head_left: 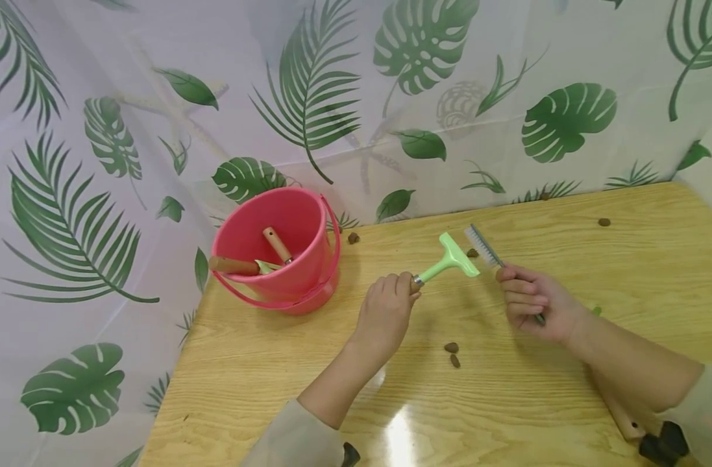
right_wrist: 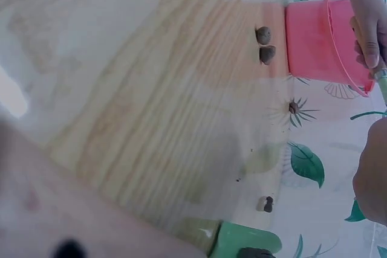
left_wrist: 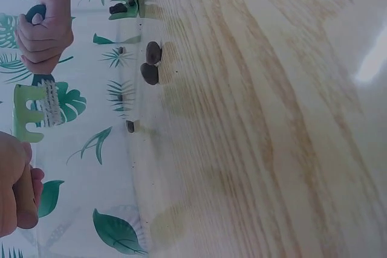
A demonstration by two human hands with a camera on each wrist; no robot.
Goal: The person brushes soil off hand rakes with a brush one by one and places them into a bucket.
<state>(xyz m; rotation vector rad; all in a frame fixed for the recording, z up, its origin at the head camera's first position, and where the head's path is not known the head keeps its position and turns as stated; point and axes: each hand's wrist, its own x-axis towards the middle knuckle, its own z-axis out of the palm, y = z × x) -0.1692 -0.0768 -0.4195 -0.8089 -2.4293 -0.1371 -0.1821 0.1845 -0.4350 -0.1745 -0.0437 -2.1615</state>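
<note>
A light wooden tabletop [head_left: 262, 389] with streaky yellow-brown grain fills the lower part of the head view, and a patch of white glare lies on its near side. Behind it and along its left side hangs a pale sheet [head_left: 356, 136] printed with green leaves, palm fronds and fainter starfish and shell shapes; folds and creases run across it.

Brown pebbles are scattered over the wood: two [head_left: 452, 347] lie close together near the middle, one [head_left: 604, 222] sits toward the far right, and another [head_left: 354, 239] is just beside a pink bucket [head_left: 300, 282]. The bucket stands upright at the far left, its handle lowered against its side, with wooden-handled tools [head_left: 278, 245] inside.

Above the tabletop, the left hand [head_left: 387, 311] grips the wooden handle of a green rake [head_left: 452, 259], and the right hand [head_left: 533, 301] grasps a brush [head_left: 487, 246] with pale bristles. The two tool heads are near each other, a gap showing between them from the head. Under the right forearm, a wooden handle [head_left: 618, 412] juts out toward the near edge, and in the right wrist view a green piece [right_wrist: 245, 238] carries a dark lump.
</note>
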